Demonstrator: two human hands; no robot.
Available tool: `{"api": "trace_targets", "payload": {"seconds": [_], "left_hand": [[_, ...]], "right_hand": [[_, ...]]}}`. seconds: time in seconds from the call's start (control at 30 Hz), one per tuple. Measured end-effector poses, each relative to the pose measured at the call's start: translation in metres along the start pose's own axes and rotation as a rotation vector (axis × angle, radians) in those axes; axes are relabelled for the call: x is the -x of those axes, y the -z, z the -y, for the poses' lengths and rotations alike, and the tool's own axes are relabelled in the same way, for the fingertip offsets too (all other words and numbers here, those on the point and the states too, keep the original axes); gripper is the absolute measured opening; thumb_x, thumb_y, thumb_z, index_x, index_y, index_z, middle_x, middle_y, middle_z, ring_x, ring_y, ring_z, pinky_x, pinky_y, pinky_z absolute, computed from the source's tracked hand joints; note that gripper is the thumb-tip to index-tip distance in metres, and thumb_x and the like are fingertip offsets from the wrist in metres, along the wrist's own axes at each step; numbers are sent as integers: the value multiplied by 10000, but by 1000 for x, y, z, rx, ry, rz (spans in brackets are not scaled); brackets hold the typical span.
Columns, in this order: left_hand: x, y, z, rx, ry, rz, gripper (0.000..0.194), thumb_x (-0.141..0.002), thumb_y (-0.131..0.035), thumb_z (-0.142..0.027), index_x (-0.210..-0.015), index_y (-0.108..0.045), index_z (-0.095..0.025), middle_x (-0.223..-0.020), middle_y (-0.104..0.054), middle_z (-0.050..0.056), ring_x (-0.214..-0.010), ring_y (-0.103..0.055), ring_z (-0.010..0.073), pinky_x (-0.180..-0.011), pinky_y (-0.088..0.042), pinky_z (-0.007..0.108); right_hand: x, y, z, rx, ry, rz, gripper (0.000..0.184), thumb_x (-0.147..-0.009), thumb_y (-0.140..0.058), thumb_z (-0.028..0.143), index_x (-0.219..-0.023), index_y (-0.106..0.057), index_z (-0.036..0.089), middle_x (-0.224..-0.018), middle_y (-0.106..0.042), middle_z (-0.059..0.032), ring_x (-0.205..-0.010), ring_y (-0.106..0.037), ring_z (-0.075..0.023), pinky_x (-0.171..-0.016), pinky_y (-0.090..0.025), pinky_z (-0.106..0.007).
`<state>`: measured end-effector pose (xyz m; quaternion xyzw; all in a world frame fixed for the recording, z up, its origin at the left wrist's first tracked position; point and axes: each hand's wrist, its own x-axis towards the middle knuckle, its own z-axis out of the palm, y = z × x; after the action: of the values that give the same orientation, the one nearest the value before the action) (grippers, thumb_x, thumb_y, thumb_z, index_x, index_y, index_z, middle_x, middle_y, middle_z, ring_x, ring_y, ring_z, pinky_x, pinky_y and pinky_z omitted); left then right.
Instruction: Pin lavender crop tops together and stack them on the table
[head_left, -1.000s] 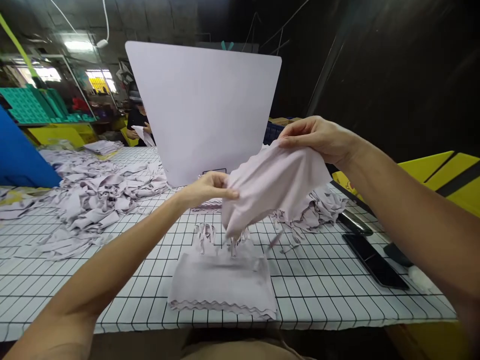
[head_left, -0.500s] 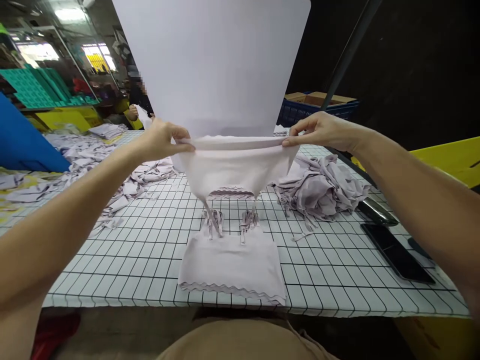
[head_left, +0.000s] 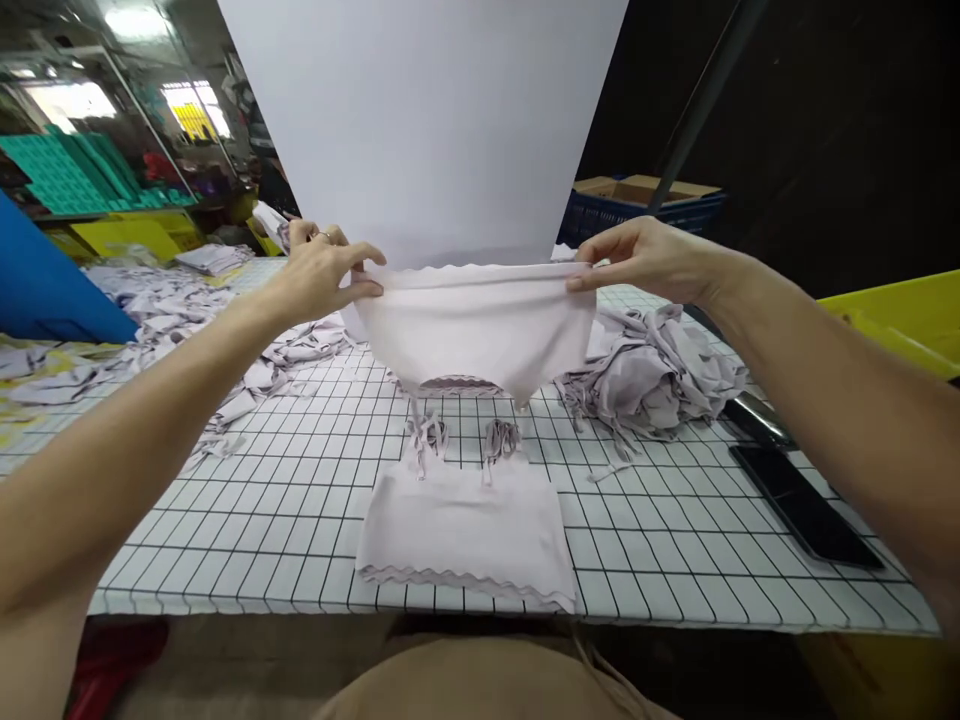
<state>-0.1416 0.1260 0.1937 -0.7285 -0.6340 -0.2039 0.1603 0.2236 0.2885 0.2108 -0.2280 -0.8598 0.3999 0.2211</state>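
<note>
Over the gridded table (head_left: 270, 545), arms (head_left: 142, 450) outstretched; left grip (head_left: 322, 272), right grip (head_left: 649, 262), both pinching a pale garment (head_left: 476, 325)

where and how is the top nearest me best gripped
The top is probably best taken by its left and right edges, coming in from both sides: it lies flat and wide, with straps bunched at its far end.

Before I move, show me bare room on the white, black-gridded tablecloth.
Free: tablecloth left of the folded lilac strappy top, and between it and the flat black phone. Crowded: far left, under scattered pale fabric strips; behind the right patch, a crumpled pale fabric heap.
</note>
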Motion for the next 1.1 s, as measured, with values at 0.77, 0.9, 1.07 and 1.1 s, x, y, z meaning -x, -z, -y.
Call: {"api": "trace_targets", "payload": {"seconds": [0.77, 0.9, 1.07, 1.1], "left_hand": [[264, -88, -108, 308, -2, 131, 305, -900, -530, -90, -1047, -713, -284, -924, -734, 47, -829, -659, 225, -725, -588, 389], [277, -94, -125, 323, 26, 245, 489, -945, -430, -90, -1340, -595, -326, -1287, -681, 80, -1181, -625, 301, -946, -562, 537], [285, -116, -151, 256, -8, 365, 575, -1006, -452, -253, -1564, -311, -226, -1578, -393, 126, -1481, -330, 321, -1179, -354, 584], [285, -118, -152, 264, 0, 356, 554, -1007, -459, -260, -1548, -344, -222, -1568, -410, 126, -1481, -331, 314, -1183, -348, 580]], "right_hand": [[213, -195, -93, 406, 247, -79, 178, -890, -595, 185, -944, -731, 288, -849, -715, -48, -856, -658, -248, -938, -486, -548], [236, -219, -96, 517, 233, 46, 440, -953, -553, 449, -1339, -611, 246, -1296, -668, -151, -1221, -612, -340, -1094, -353, -670], [258, -229, -110, 648, 175, 205, 845, -954, -425, 643, -1604, -107, 206, -1542, -409, -208, -1422, -414, -405, -1091, -209, -788], [259, -224, -111, 643, 155, 189, 837, -962, -407, 637, -1607, -85, 212, -1547, -402, -209, -1429, -401, -411, -1087, -208, -794]]}}
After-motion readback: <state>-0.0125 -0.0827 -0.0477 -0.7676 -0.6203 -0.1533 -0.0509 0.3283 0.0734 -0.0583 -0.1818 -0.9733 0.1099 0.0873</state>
